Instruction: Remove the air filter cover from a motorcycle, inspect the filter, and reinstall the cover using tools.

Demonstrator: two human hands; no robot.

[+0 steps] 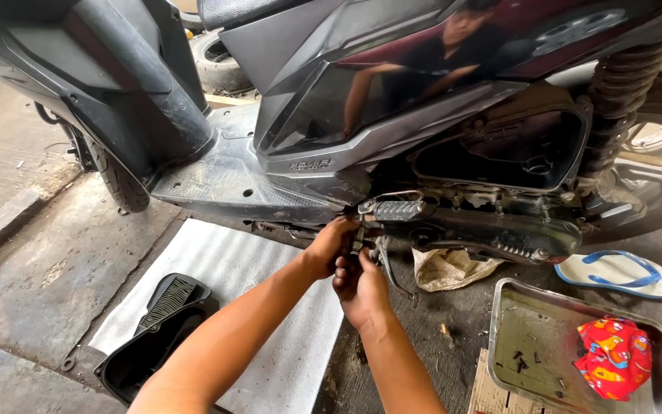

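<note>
A dark scooter (392, 115) fills the upper frame from 9 to 3 o'clock, its maroon side panel glossy, its rear wheel (653, 169) at 3 o'clock. Below it at 7 o'clock lies a white corrugated sheet (247, 268) on the concrete floor (47, 268), with a black air-filter cover (158, 326) resting on its lower left edge. At 4 o'clock sits a metal tray (545, 307) holding a crumpled red cloth (613, 356) and a few small dark screws (521, 360). A blue-strapped white sandal (618, 272) lies just above the tray, a crumpled rag (446, 268) to its left.

At centre, both hands meet under the engine casing — the left hand (329, 245) curled around a part just below the ribbed footpeg (396, 209), the right hand (360, 285) closed beside it, fingers pinching something too small to tell.
</note>
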